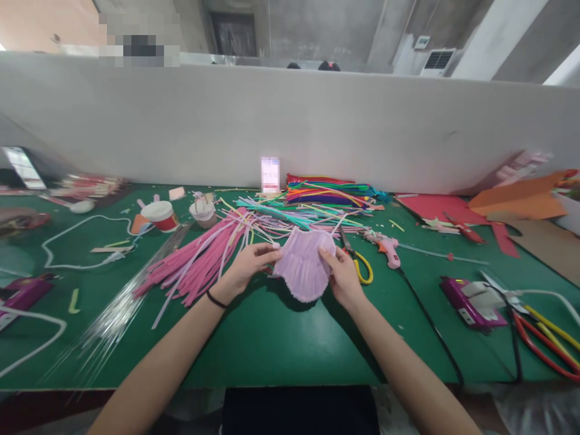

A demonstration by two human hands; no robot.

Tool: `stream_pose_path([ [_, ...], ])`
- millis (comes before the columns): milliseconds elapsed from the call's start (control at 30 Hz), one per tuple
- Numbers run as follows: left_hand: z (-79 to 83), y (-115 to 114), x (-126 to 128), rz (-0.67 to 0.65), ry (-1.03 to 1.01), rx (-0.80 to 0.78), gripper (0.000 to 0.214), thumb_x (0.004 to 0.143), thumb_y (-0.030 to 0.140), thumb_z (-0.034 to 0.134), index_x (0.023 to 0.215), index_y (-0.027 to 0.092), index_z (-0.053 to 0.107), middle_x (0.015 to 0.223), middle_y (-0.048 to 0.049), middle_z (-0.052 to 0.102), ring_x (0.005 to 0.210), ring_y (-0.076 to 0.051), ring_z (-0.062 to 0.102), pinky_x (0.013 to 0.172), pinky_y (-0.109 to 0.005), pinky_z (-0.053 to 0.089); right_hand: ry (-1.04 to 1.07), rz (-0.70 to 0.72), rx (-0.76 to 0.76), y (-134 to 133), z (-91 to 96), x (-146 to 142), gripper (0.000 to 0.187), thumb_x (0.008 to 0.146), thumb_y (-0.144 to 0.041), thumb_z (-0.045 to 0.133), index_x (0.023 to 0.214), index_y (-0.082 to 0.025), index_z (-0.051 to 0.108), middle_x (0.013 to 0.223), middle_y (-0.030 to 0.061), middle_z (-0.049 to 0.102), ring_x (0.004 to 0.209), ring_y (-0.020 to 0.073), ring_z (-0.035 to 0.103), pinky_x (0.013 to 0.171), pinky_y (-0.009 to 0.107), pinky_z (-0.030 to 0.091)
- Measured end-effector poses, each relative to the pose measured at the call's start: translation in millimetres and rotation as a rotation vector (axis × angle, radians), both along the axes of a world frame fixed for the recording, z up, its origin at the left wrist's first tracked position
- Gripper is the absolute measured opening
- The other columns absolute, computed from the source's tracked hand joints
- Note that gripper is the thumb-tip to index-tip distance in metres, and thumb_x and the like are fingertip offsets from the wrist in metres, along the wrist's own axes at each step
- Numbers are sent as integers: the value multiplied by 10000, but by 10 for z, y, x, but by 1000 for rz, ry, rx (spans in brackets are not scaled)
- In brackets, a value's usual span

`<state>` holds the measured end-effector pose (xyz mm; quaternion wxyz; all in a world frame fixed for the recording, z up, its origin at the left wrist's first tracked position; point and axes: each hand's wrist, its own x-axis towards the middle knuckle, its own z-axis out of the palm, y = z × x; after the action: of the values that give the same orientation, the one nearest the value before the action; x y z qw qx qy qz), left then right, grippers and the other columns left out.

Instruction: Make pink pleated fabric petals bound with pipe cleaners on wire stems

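The left hand [248, 261] and right hand [343, 275] hold a lilac fan-shaped piece of pipe cleaners [302, 267] just above the green surface [281, 344], fingers pinched on its left and right edges. Loose pink pipe cleaners [199, 263] lie beside the left hand; yellow-handled scissors [360, 263] lie just right of the right hand.

A pixelated block [139, 41] masks part of the far background, and the standing phone [270, 174] at the partition shows only a blurred screen. Two heads [328, 66] barely clear the white partition [290, 121], the rest concealed. The red and yellow cables [550, 344] run off the right edge; the white cord [31, 347] leaves at left.
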<state>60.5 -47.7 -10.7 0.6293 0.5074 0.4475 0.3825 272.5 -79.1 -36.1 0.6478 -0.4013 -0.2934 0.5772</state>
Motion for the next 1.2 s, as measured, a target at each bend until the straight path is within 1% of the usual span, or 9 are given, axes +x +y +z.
stream_pose_path([
  [133, -16, -28, 36, 18, 15, 4, 285, 646, 379, 784, 731, 150, 637, 723, 2, 575, 680, -117, 557, 601, -223, 451, 22, -7, 11, -11, 4, -51, 344, 646, -379, 790, 932, -208, 702, 917, 15, 744, 828, 199, 673, 784, 323, 507],
  [333, -25, -48, 87, 51, -68, -20, 294, 609, 367, 805, 728, 146, 652, 703, 3, 572, 623, -104, 544, 551, -211, 440, 35, -2, 12, -35, 22, -104, 345, 646, -393, 788, 922, -209, 692, 905, 22, 746, 846, 218, 676, 797, 354, 518],
  [433, -48, -53, 102, 64, -70, -47, 291, 584, 347, 822, 709, 140, 660, 702, -5, 589, 620, -107, 556, 568, -224, 456, 38, -10, 5, -45, 27, -116, 359, 645, -386, 792, 940, -215, 680, 922, 19, 744, 847, 216, 679, 801, 361, 526],
  [600, -78, -73, 122, 43, -82, -70, 272, 576, 327, 828, 669, 141, 653, 674, -5, 586, 623, -112, 558, 577, -230, 459, 37, -4, 0, -55, 19, -127, 373, 659, -400, 783, 965, -220, 669, 917, 22, 743, 846, 219, 683, 796, 372, 538],
  [833, -63, -95, 138, 16, -51, -58, 301, 566, 355, 826, 628, 142, 622, 657, -7, 569, 633, -123, 556, 594, -243, 467, 20, -1, -12, -56, 4, -129, 360, 660, -401, 783, 946, -214, 667, 883, 20, 744, 829, 219, 686, 794, 372, 541],
  [933, -38, -94, 133, 7, -46, -43, 314, 557, 357, 829, 652, 144, 618, 672, 0, 564, 619, -111, 543, 580, -231, 457, 38, 20, -10, -48, 13, -122, 368, 656, -402, 786, 946, -209, 669, 894, 24, 743, 835, 219, 684, 796, 369, 539],
  [1000, -14, -93, 124, 15, -42, -39, 319, 557, 352, 829, 712, 145, 643, 712, -6, 581, 633, -111, 547, 574, -223, 452, 54, 30, -16, -45, 21, -116, 378, 649, -404, 790, 950, -210, 669, 897, 25, 743, 840, 222, 683, 797, 370, 538],
  [1100, 13, -85, 103, 16, -26, -39, 334, 594, 374, 806, 801, 148, 675, 763, -26, 611, 673, -128, 570, 578, -229, 457, 60, 36, -31, -48, 28, -110, 375, 644, -408, 791, 942, -214, 672, 892, 27, 744, 852, 230, 683, 804, 378, 534],
  [1200, 5, -65, 81, 13, -2, -27, 317, 596, 376, 804, 767, 138, 683, 748, -36, 622, 688, -139, 578, 584, -233, 459, 50, 38, -47, -54, 22, -112, 374, 642, -409, 792, 940, -216, 676, 898, 33, 744, 862, 236, 683, 807, 381, 529],
])
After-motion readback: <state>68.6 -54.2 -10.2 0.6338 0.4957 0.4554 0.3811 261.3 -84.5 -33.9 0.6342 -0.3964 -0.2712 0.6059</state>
